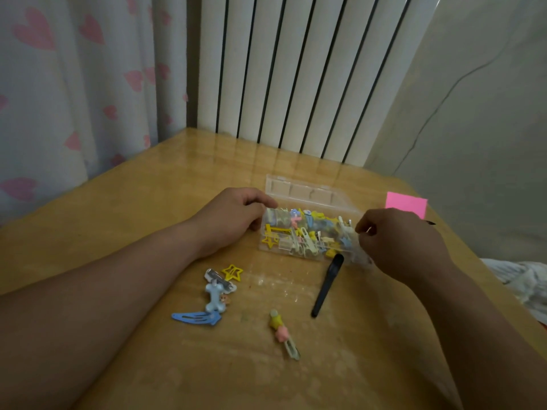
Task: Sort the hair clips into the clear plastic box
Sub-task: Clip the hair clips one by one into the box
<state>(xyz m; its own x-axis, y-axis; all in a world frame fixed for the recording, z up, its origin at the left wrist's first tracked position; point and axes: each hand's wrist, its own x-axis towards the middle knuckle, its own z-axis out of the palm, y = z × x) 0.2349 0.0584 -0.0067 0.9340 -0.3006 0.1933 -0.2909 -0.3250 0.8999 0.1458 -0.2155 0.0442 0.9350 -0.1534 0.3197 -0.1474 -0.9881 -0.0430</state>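
Right hand (pixel 402 241) covers the 3 o'clock end of the clear plastic box (pixel 299 190); what its fingertips pinch is unreadable. Clips inside blur together. Black pen (pixel 430 222) mostly hidden. Forearms cut off at 6 o'clock.

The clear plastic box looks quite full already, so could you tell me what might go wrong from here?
1. The clear plastic box is heaped with clips; adding more may spill some.
2. The right hand works at the box's right end beside the black clip, and might knock it.
3. The left hand only rests against the box's end, so it could slide.
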